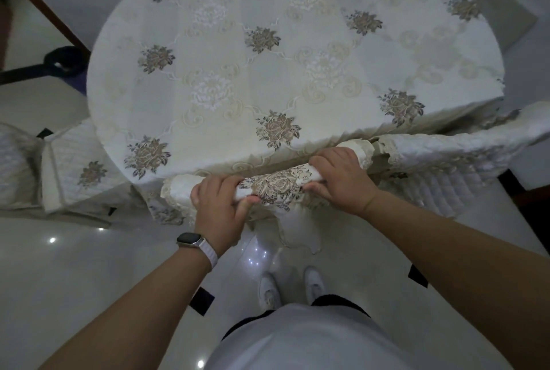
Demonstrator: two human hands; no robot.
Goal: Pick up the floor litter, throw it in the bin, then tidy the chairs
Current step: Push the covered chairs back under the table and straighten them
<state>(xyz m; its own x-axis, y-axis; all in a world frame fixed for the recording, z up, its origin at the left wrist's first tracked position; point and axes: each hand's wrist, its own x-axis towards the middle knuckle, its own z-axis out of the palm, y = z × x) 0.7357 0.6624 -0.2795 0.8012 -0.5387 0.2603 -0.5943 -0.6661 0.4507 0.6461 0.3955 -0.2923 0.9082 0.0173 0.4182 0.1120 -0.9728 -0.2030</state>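
Head view: left hand (220, 206) and right hand (339, 176) are both gripping the flowered top rail of a chair (275, 186), fingers curled over it, thumbs beneath. The chair is standing against the counter's (268, 57) near edge. Two other chairs (74, 170) (446, 167) are sitting at its left and right edges. A watch (192, 240) is showing on the left wrist.

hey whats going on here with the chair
A person stands facing a table covered in a floral cloth. Their left hand and right hand both grip the top of a chair back in an embroidered cover. That chair sits right at the near edge of the table, as if it is being tucked in. Two more covered chairs stand nearby, one to the left and one to the right.
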